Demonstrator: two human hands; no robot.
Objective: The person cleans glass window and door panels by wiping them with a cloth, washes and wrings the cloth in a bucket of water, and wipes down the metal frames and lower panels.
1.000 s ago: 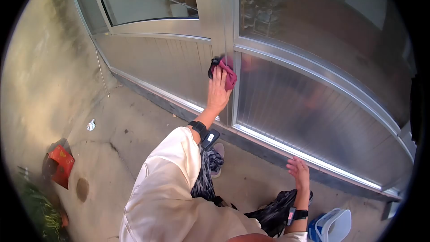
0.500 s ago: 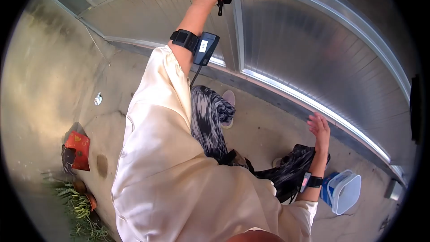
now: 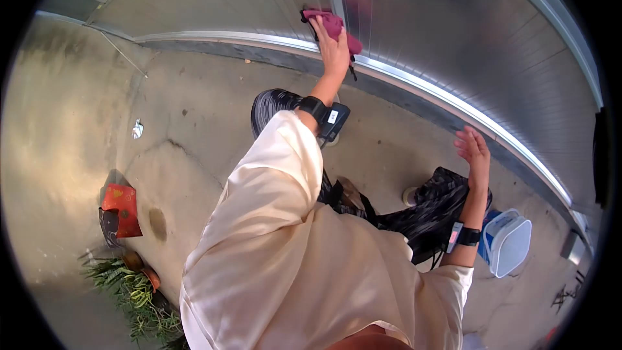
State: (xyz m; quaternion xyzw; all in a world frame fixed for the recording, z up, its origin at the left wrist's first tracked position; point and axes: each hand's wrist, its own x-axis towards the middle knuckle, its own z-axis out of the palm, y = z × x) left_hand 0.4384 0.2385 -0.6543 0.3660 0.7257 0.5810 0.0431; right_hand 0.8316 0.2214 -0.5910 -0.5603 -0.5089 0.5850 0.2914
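Note:
My left hand [image 3: 334, 55] grips a maroon cloth [image 3: 331, 24] with dark trim and a short black cord. The cloth lies against the lower part of a grooved metal panel [image 3: 259, 0], close to its bottom rail and a vertical frame strip. Fingers of this hand are spread over the fabric. My right hand [image 3: 476, 152] hangs in the air near the panel's base on the right, open, holding nothing. Black devices are strapped to both wrists.
A blue and clear plastic bucket [image 3: 508, 243] stands on the concrete floor right of my legs. Potted plants [image 3: 133, 285] and a red bag [image 3: 122, 210] are at the left. A crumpled wrapper [image 3: 137, 129] lies near the left wall. The metal rail [image 3: 440, 100] runs along the floor edge.
My left hand has brought the maroon cloth down the panel from the top of view to near the bottom rail. My right hand stays open and appears slightly higher in view.

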